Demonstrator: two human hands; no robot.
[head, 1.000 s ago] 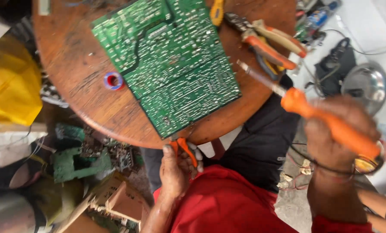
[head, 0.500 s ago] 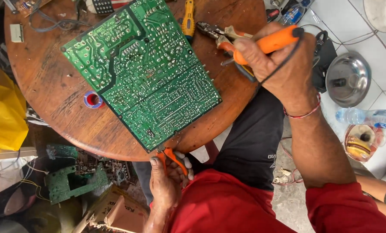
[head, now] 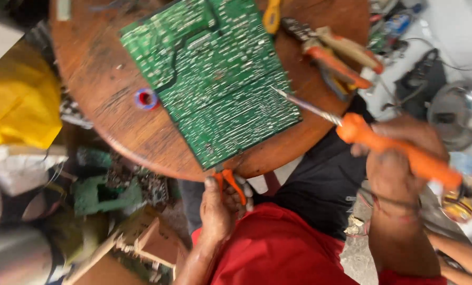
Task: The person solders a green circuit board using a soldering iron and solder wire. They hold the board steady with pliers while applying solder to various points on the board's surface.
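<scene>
2 hands at a round wooden counter (head: 104, 100), green circuit board (head: 209, 79) lying flat on it.

Right hand (head: 399, 163) closed around an orange-handled soldering iron (head: 373, 140), tip touching the board's right edge; 0.5 s ago it was raised over the pliers (head: 333, 53). Left hand (head: 223, 203) grips small orange-handled cutters (head: 229, 182) at the counter's near rim, unchanged.

Circuit board's (head: 212, 79) top corner beyond frame edge; motion-blurred surroundings.
</scene>
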